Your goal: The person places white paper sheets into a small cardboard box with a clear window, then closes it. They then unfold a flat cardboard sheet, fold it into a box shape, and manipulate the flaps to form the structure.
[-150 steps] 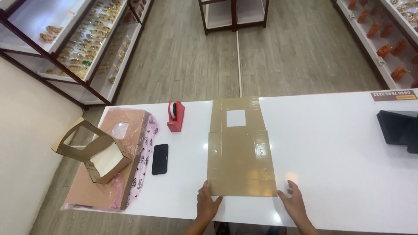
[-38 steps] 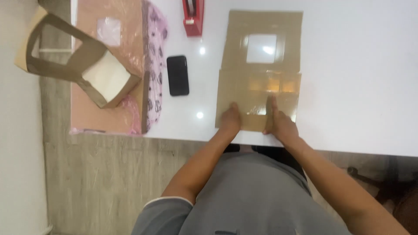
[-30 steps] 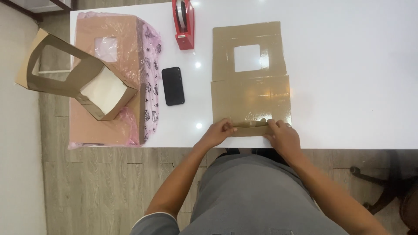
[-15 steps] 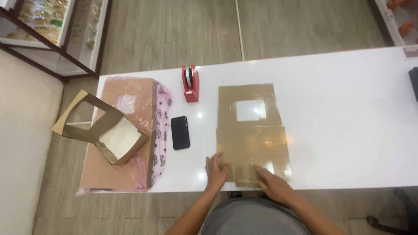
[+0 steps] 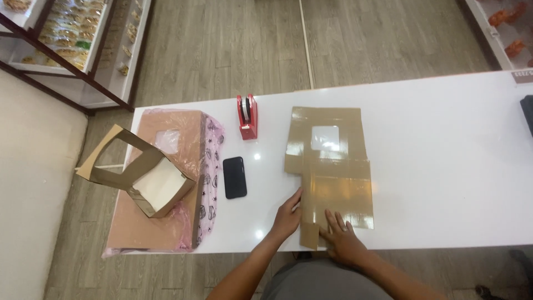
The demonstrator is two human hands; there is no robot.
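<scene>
Left hand (image 5: 287, 216): fingers extended, flat against left edge of flat cardboard box blank (image 5: 331, 173). Right hand (image 5: 342, 240): fingers spread, pressing blank's near flap onto white table (image 5: 444, 139). Neither hand grasps anything. Black phone (image 5: 235, 176) left of fingers.

Both hands, left (image 5: 287, 215) and right (image 5: 340, 238), lie flat, fingers extended.

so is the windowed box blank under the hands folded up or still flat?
Mostly flat: the cardboard blank lies spread on the white table, window panel unfolded. Left hand and right hand press its near edge.
</scene>
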